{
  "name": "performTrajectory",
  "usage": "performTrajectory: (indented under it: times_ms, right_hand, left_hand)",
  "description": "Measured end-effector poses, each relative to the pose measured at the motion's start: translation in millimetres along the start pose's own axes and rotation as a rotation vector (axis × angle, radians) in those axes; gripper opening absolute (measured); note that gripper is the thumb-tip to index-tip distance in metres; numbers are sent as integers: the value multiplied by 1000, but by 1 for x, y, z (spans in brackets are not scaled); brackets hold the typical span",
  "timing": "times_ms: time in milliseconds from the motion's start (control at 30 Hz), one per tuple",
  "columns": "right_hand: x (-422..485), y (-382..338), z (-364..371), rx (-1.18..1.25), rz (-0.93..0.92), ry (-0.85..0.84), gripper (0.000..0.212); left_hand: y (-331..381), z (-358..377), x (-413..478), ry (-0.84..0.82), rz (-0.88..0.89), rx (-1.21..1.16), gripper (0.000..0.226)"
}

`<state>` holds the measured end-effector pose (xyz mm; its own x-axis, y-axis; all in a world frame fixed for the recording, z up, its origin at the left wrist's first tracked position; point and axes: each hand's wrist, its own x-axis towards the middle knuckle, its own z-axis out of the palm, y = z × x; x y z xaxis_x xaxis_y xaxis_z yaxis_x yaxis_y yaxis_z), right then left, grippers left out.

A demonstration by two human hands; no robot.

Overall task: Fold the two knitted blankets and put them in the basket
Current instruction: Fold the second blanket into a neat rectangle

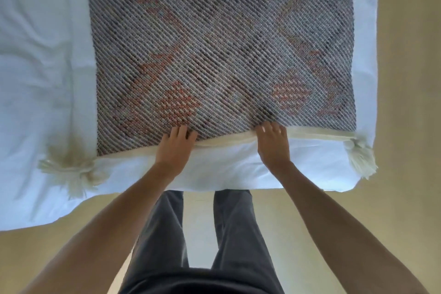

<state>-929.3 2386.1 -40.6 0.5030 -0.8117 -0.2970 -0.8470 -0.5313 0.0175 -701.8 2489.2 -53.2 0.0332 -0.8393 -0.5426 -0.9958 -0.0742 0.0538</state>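
On white bed | tasselled blanket spread | left hand flat | right hand seemingly pinching hem

One blanket, two tassels, two hands

A grey knitted blanket with faded red patterning lies spread flat on a white bed, its cream border running along the near edge (a tassel hangs at the left corner, another at the right). The left hand rests on that edge, fingers laid flat over the knit. The right hand curls its fingers onto the border, which bunches up beneath them. Dark trousers and a tan floor show below.
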Motion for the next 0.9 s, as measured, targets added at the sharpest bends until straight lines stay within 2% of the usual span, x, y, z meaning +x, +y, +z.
performTrajectory:
  times_ms: [133,200,300,400,567,700,900]
  right_hand:
    - [-3,15,4,121,-109,-40,24]
    - [-8,31,7,192,-103,-50,27]
    - [-14,69,9,218,-32,39,39]
    - [-23,114,13,175,77,81,49]
    - [-27,166,22,40,142,125,39]
    - [-17,178,25,8,111,167,25]
    - [-27,184,27,179,62,128,29]
  left_hand:
    - [8,2,-14,3,-66,14,37]
    - [16,0,-16,25,-87,54,37]
    - [43,-10,-4,58,-124,55,36]
    - [91,-22,20,66,-83,18,33]
    - [170,-37,67,122,53,-5,40]
    - [189,-42,85,131,103,37,38]
    - [194,-50,91,51,134,65,35]
